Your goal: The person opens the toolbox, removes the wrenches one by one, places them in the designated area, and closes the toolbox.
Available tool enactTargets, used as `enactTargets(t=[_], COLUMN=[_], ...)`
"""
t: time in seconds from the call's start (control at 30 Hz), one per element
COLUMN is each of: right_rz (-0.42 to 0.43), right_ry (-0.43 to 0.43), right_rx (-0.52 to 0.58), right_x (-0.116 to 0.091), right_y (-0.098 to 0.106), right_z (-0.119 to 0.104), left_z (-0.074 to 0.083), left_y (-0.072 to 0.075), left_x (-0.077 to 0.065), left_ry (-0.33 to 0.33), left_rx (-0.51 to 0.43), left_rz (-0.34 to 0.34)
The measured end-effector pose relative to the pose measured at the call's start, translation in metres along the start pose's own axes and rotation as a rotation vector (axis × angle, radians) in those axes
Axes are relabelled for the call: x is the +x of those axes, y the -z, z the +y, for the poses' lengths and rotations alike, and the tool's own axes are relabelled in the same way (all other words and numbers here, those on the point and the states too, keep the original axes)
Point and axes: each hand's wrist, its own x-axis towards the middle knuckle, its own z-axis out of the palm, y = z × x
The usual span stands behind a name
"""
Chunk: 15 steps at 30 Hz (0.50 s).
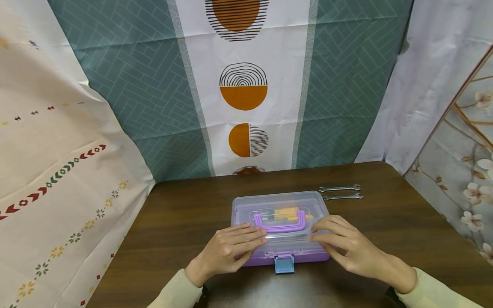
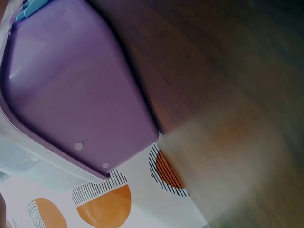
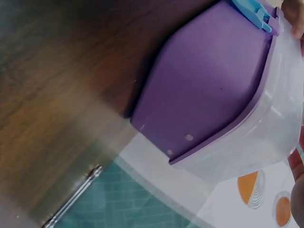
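Note:
A plastic toolbox with a clear lid point(image 1: 242, 207) and a purple base point(image 1: 312, 257) stands on the table. The lid is down, and its purple handle point(image 1: 283, 229) lies flat. At the front, the blue latch point(image 1: 284, 265) sticks outward from the base. Yellow-handled items point(image 1: 286, 212) show through the lid; their kind is unclear. My left hand point(image 1: 233, 248) rests with extended fingers on the lid's left front. On the right, my right hand point(image 1: 346, 246) touches the lid's side with lightly bent fingers. Each wrist view shows a purple end of the base point(image 2: 80, 90), point(image 3: 204, 80).
Two metal open-ended wrenches point(image 1: 340, 188), point(image 1: 343, 196) lie side by side behind the box to the right. Patterned cloth point(image 1: 246, 98) hangs along the back edge of the brown wooden table point(image 1: 185, 214), with more cloth at both sides.

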Motion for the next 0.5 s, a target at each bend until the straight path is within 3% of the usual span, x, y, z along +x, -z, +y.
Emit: enactTargets(t=[0.27,0.5], right_rz=[-0.084,-0.175], right_ry=[0.065,0.186], right_rx=[-0.053,-0.105], right_x=[0.005,0.013], right_y=[-0.007,-0.015], right_z=[-0.008,-0.019], left_z=[0.001,0.001], left_y=[-0.001,0.0], left_x=[0.0,0.0], left_ry=[0.014,0.047], left_rx=[-0.015,-0.029], left_rz=[0.01,-0.01])
